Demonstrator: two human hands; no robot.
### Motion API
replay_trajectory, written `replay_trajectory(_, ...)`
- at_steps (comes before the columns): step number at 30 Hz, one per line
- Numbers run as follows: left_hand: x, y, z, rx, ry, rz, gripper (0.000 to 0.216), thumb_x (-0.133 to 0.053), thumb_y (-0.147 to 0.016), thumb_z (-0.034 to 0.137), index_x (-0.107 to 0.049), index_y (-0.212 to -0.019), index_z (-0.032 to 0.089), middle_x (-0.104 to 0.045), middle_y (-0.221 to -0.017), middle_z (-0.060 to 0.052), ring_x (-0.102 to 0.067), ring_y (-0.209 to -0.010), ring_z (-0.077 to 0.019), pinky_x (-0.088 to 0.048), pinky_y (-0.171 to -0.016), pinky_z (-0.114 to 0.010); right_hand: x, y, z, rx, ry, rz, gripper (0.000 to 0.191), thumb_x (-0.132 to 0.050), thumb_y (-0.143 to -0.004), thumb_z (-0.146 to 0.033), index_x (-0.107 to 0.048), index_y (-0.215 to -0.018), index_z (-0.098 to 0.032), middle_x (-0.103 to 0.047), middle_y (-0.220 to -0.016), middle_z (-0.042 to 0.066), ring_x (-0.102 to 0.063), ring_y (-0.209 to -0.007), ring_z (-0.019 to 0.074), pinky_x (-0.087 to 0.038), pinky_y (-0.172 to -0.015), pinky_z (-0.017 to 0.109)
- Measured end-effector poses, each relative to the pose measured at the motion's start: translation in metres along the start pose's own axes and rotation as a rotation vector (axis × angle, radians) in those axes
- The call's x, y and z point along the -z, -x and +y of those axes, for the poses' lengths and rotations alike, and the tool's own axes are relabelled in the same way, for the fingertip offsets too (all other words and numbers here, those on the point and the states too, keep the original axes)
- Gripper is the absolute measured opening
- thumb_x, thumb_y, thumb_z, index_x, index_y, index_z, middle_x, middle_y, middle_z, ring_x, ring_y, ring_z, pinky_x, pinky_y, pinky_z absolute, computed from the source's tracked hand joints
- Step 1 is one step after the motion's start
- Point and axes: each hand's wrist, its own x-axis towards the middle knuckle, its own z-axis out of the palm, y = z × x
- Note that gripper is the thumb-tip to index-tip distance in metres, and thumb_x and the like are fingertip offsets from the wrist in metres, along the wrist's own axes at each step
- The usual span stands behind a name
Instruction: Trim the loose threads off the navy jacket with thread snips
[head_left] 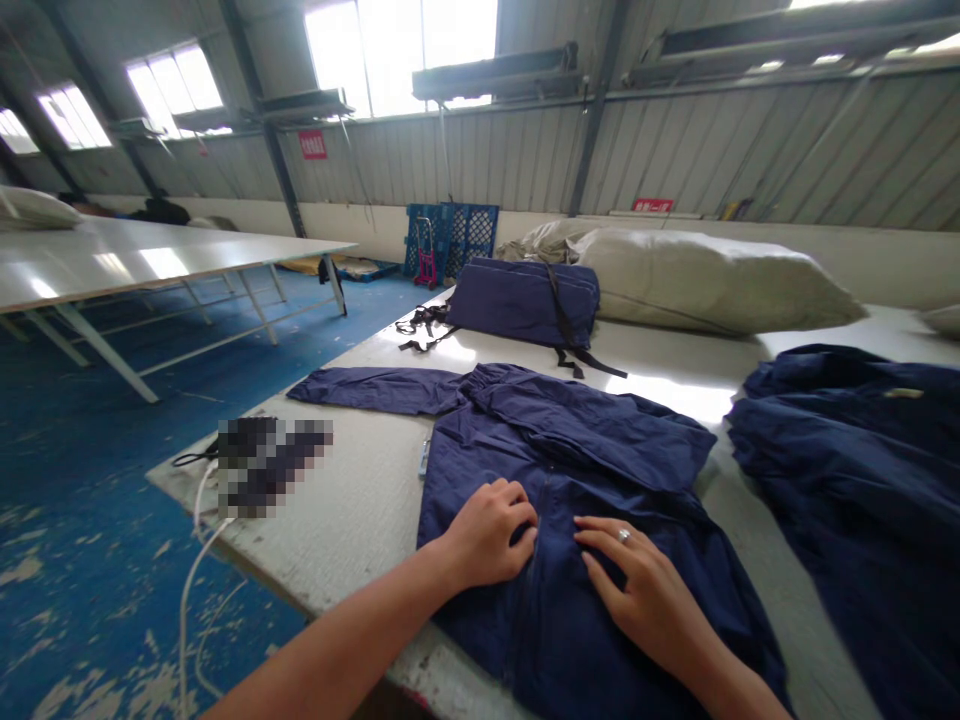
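While both hands rest on the front of a navy work jacket point(577, 610), it lies spread near the worktop's front corner, its lower end running off the near edge. The left hand point(487, 535) sits by the front opening, fingers curled together over the cloth, though whether they pinch a fold I cannot tell. The right hand point(645, 600), with a ring point(624, 535) on one finger, lies flatter, its fingers slightly apart and pressed on the fabric. Smoothing the front seems to be the step in hand; the sleeve point(375, 390) stretched toward the left edge looks like what next calls for straightening. A heap of navy cloth point(847, 500) lies along the right edge, and a folded navy bundle point(523, 302) with black straps sits toward the far end, against a pale sack point(705, 280). A pixelated object point(270, 465) at the left edge is too blurred to name.
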Motion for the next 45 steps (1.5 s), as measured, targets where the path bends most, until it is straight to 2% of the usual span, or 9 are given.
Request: replay_trajectory(45, 0.0017, 0.0003, 0.0007, 0.002, -0.007, -0.003, 0.015, -0.063, -0.094, 0.026, -0.076, -0.096, 0.019, -0.071, -0.105, -0.008, -0.064, -0.099, -0.0239, -0.051, -0.091, -0.038, 0.0018, -0.0013, -0.0016, 0.003, -0.011, -0.005, 0.026, -0.057, -0.097, -0.030, -0.079, -0.110, -0.024, -0.076, -0.126, 0.011, -0.071, -0.118, 0.0299, -0.058, -0.106, 0.052)
